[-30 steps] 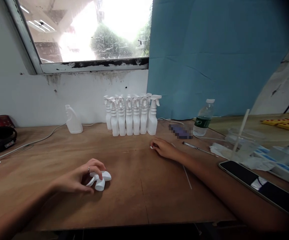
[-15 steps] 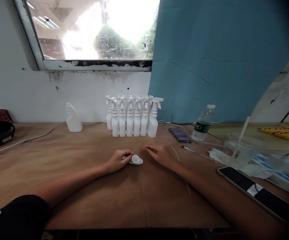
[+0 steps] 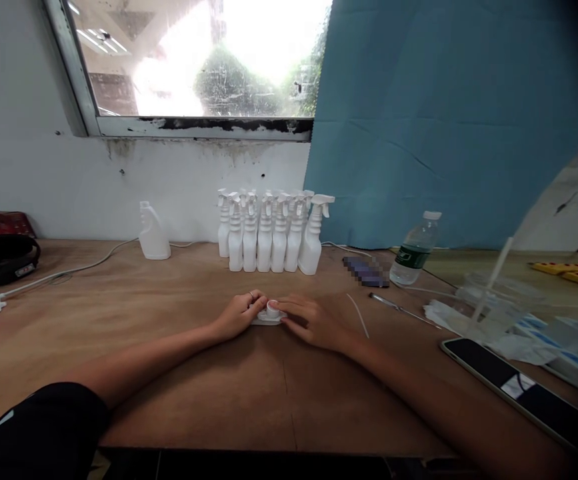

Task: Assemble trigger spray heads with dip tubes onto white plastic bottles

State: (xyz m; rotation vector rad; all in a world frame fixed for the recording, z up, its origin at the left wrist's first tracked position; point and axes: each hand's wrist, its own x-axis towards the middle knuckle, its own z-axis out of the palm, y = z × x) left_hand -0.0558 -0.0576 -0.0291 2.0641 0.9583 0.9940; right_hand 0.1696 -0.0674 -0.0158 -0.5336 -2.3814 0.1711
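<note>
A small white trigger spray head (image 3: 269,321) lies on the wooden table between my hands, its round collar facing up. My left hand (image 3: 239,315) is closed on its left side, with the thumb and forefinger at the collar. From the right, my right hand (image 3: 313,322) has its fingers against the collar and the right end of the piece. Both hands partly cover it, so its far side and trigger are hidden. A thin white tube (image 3: 357,315) lies on the table just right of my right hand.
Several white spray bottles (image 3: 265,243) stand in a tight group near the wall. One bottle without a sprayer (image 3: 154,235) is further left. A water bottle (image 3: 415,252), a screwdriver-like tool (image 3: 399,308), a phone (image 3: 513,383) and a clear plastic cup (image 3: 489,300) are on the right.
My right hand has moved left onto the spray head, and its fingers now touch the collar. The left hand keeps its hold. The view has shifted slightly.
</note>
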